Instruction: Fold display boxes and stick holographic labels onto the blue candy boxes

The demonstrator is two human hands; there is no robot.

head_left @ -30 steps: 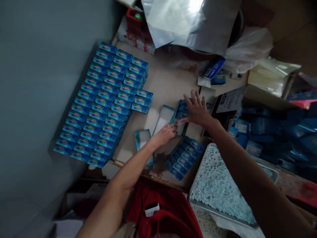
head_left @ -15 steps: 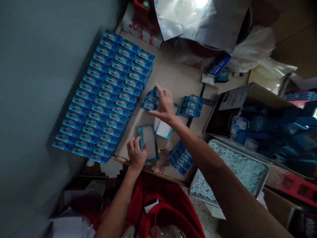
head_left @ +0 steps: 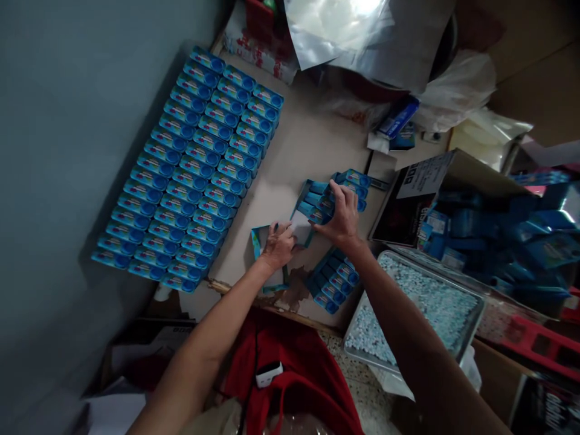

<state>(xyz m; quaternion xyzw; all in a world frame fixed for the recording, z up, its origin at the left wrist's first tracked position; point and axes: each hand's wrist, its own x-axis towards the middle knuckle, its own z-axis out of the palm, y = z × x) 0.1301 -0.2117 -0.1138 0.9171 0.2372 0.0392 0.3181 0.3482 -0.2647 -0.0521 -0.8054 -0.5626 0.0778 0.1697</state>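
Note:
My right hand (head_left: pixel 341 214) grips a few small blue packs (head_left: pixel 317 202) between thumb and fingers, at the far end of a shallow open box (head_left: pixel 301 226) with a white inside. On the near edge of that same box rest the curled fingers of my left hand (head_left: pixel 278 244). Beneath my left hand and wrist lies another open blue-edged box (head_left: pixel 256 240), partly hidden. A filled box of blue packs (head_left: pixel 334 283) sits by my right forearm. Past my right hand stands a small group of blue packs (head_left: pixel 356 178).
Long rows of blue packs (head_left: pixel 181 163) stand on the table (head_left: pixel 308 130) at left, beside the wall. To the right are a metal tray of pale blue pellets (head_left: pixel 417 308) and a carton (head_left: pixel 419 181) of blue containers. A plastic bag (head_left: pixel 469 90) lies at the back.
My right hand has carried blue packs from beside the rows rightward to the white-lined box. My left hand has moved right, from the near open box onto that box's edge.

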